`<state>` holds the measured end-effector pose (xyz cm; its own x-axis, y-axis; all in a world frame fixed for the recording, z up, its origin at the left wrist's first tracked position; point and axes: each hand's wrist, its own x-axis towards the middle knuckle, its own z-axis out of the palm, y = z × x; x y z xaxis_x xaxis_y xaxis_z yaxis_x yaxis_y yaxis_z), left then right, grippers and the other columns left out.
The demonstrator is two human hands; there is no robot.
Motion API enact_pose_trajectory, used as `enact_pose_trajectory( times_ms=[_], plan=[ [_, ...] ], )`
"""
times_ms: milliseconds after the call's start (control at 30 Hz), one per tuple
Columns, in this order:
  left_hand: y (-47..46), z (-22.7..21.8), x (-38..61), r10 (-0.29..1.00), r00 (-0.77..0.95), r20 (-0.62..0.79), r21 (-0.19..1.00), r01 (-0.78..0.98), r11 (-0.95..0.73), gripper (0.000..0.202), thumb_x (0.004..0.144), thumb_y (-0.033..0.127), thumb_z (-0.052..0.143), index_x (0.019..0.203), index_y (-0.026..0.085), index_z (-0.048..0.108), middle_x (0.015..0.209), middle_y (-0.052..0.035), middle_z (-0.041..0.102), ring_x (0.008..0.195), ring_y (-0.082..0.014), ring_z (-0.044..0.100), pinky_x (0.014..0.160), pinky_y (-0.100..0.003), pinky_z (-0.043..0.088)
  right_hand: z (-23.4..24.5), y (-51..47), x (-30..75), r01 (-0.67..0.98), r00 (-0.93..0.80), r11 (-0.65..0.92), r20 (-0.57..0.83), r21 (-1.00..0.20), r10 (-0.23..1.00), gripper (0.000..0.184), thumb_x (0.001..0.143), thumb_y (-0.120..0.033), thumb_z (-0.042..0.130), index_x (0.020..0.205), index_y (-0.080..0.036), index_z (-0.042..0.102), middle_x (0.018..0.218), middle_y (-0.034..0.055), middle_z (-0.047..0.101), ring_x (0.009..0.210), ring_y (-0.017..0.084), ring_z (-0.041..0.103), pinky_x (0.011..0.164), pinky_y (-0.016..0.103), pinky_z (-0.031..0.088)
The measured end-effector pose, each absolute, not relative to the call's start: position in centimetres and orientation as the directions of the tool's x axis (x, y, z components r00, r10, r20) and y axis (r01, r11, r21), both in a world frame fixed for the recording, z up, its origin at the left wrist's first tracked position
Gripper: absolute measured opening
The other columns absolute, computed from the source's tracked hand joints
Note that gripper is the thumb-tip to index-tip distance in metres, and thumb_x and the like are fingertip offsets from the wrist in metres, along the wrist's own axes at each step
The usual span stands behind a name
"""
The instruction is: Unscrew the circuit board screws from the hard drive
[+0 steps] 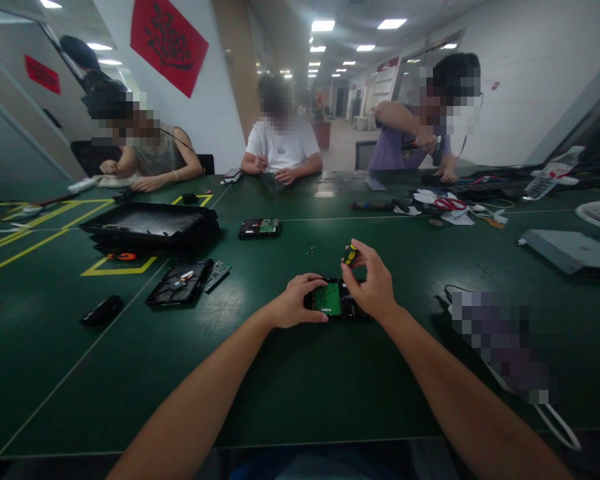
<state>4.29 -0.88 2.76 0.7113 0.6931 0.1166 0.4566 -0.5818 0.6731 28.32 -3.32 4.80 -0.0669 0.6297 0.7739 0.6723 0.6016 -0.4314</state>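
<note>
A black hard drive (356,308) with a green circuit board (329,299) lies flat on the table in front of me. My left hand (300,301) grips its left end, thumb and fingers on opposite edges. Above the drive's right part, my right hand (373,280) holds a screwdriver by its yellow and black handle (351,255). The handle stands nearly upright; its shaft and tip are hidden behind the hand. Several tiny screws (311,251) are scattered on the table just beyond the drive.
Another hard drive (259,228) lies farther off. To the left are stacked black trays (153,223), an opened drive casing (179,283), a loose circuit board (217,275) and a black object (103,311). A grey box (573,251) and a pouch-like item sit right. Three people work across the table (280,380).
</note>
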Motion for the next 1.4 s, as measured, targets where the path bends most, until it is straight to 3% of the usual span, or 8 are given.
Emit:
enact_pose_trajectory(
  times_ms=[567,767,967,1200,1400],
  plan=[
    [-0.91,2.72,4.29,0.694,0.708,0.136,0.670,0.450,-0.590,0.083,0.073,0.054,0.086,0.145,0.029,0.054,0.153,-0.0123,0.047,0.142,-0.0386,0.042,0.121,-0.059,0.032,5.17,-3.41,28.34,0.680,-0.084,0.616,0.793,-0.397,0.604,0.057,0.095,-0.029,0.064,0.148,-0.032,0.042,0.122,0.0093,0.060,0.082,0.021,0.065,0.077,0.045,0.062],
    [-0.86,2.70,4.27,0.698,0.705,0.128,0.673,0.455,-0.583,0.083,0.073,0.055,0.085,0.145,0.029,0.054,0.153,-0.0122,0.047,0.143,-0.0387,0.042,0.121,-0.059,0.032,5.18,-3.50,28.28,0.652,-0.082,0.624,0.778,-0.431,0.623,0.056,0.098,-0.026,0.057,0.151,-0.033,0.040,0.128,0.0098,0.062,0.091,0.022,0.067,0.084,0.047,0.062],
    [-0.77,2.64,4.22,0.690,0.712,0.133,0.665,0.452,-0.595,0.084,0.073,0.055,0.085,0.146,0.028,0.053,0.152,-0.0126,0.047,0.143,-0.0385,0.042,0.121,-0.058,0.032,5.11,-3.41,28.32,0.682,-0.051,0.601,0.793,-0.416,0.607,0.059,0.094,-0.030,0.066,0.148,-0.031,0.043,0.126,0.0102,0.061,0.083,0.021,0.065,0.077,0.044,0.062],
    [-0.93,2.70,4.36,0.695,0.705,0.142,0.668,0.450,-0.593,0.083,0.073,0.054,0.085,0.146,0.028,0.053,0.152,-0.0127,0.048,0.142,-0.0387,0.042,0.121,-0.058,0.032,5.10,-3.43,28.37,0.654,-0.072,0.617,0.777,-0.437,0.626,0.055,0.099,-0.027,0.057,0.151,-0.030,0.040,0.132,0.0113,0.060,0.095,0.023,0.067,0.086,0.046,0.061],
    [-0.83,2.67,4.36,0.693,0.707,0.143,0.661,0.453,-0.598,0.082,0.073,0.054,0.085,0.144,0.028,0.054,0.151,-0.0125,0.048,0.141,-0.0388,0.044,0.120,-0.059,0.033,4.99,-3.27,28.34,0.660,-0.059,0.622,0.797,-0.420,0.601,0.057,0.096,-0.029,0.065,0.148,-0.031,0.043,0.127,0.0107,0.060,0.089,0.022,0.067,0.079,0.044,0.063]
  ],
)
